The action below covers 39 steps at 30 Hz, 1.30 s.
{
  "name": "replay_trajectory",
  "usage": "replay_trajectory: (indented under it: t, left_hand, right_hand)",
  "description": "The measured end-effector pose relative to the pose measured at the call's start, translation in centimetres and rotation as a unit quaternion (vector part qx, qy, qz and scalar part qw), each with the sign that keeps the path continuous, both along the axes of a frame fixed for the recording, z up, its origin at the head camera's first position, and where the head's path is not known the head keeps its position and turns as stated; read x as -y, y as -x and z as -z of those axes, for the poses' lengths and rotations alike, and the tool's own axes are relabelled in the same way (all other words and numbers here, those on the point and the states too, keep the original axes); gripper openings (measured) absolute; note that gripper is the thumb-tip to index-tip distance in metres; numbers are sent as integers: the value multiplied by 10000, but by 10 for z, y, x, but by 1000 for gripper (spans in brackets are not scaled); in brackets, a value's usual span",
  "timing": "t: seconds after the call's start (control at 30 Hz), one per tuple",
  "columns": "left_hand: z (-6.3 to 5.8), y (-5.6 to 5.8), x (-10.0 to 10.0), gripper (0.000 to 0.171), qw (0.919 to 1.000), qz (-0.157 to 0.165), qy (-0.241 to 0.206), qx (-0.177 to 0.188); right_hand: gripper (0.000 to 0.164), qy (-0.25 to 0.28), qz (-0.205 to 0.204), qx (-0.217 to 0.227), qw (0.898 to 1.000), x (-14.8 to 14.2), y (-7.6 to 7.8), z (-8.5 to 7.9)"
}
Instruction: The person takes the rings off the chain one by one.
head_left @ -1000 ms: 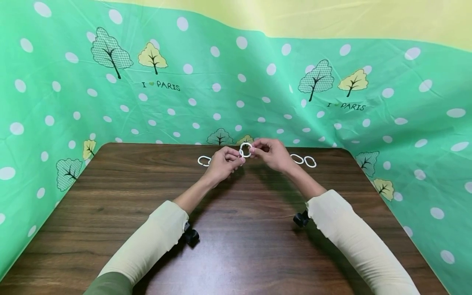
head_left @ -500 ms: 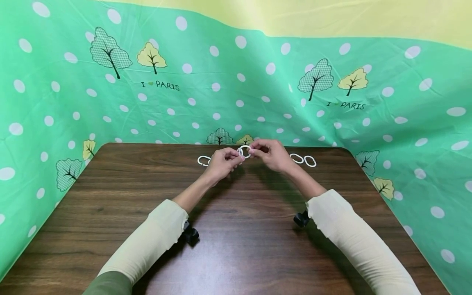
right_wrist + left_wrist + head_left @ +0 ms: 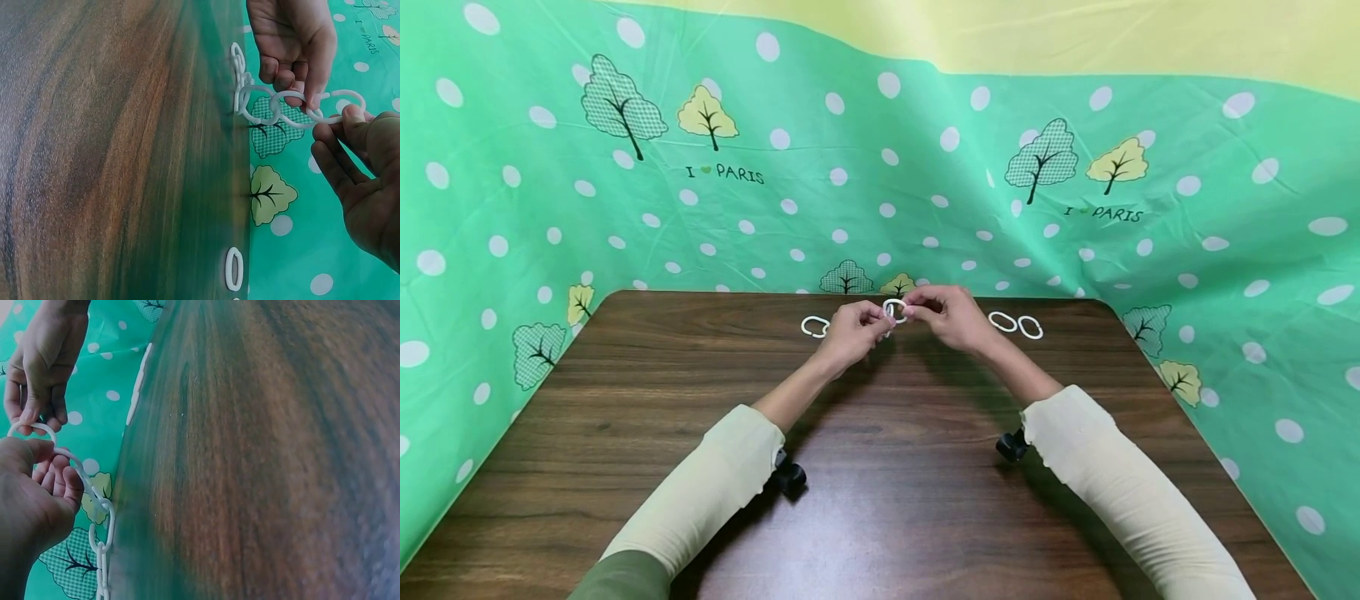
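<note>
Above the far table edge, my left hand (image 3: 852,333) pinches a white plastic chain link (image 3: 297,125) between thumb and fingers. From that link a short chain of white links (image 3: 103,550) runs down to the table, partly hidden behind the left hand in the head view. My right hand (image 3: 951,318) pinches a second white link (image 3: 361,102), an oval with a gap in its side. The two held links overlap where the fingertips meet. Whether the right one is hooked fully through the left one I cannot tell.
Two loose white links, one (image 3: 992,317) beside another (image 3: 1021,327), lie on the brown wood-grain table (image 3: 910,467) right of the right hand. A green dotted cloth (image 3: 887,192) hangs right behind the far edge and along both sides.
The right hand has moved slightly left and down, bringing its link further over the left hand's link. The left hand has stayed almost still.
</note>
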<state>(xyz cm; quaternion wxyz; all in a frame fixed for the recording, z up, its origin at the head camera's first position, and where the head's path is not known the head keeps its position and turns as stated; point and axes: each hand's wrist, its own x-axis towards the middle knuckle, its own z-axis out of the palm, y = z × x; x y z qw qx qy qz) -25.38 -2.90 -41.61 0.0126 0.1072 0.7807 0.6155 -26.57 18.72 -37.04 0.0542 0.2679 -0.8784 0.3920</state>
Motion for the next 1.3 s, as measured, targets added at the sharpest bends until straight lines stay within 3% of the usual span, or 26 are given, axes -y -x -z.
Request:
replay_trajectory:
  t: [0.4, 0.67, 0.8, 0.93, 1.0, 1.1, 1.17, 1.3]
  left_hand:
    - [-3, 0, -4, 5, 9992, -382, -125, -13]
    - [-6, -2, -6, 9, 9964, -777, 330, -55]
    - [1, 3, -6, 11, 9954, -836, 464, -81]
    - [26, 24, -7, 15, 9933, -986, 593, -139]
    - [28, 25, -8, 15, 9934, -999, 565, -80]
    - [18, 16, -9, 15, 9949, -920, 415, -27]
    - [2, 3, -10, 15, 9957, -850, 342, 117]
    - [-4, -6, -11, 13, 9964, -784, 189, 272]
  right_hand:
    - [9, -191, -22, -211, 9996, 5, -3, 0]
    - [9, -79, 7, -265, 9996, 8, -4, 5]
    - [7, 9, 20, -344, 9994, 10, -4, 8]
    - [6, 67, 54, -391, 9992, 10, -5, 10]
    - [7, 96, 86, -366, 9992, 10, -6, 10]
    - [8, 120, 178, -304, 9993, 9, -6, 10]
    - [9, 124, 257, -249, 9993, 8, -5, 11]
    - [9, 138, 327, -144, 9993, 7, -4, 12]
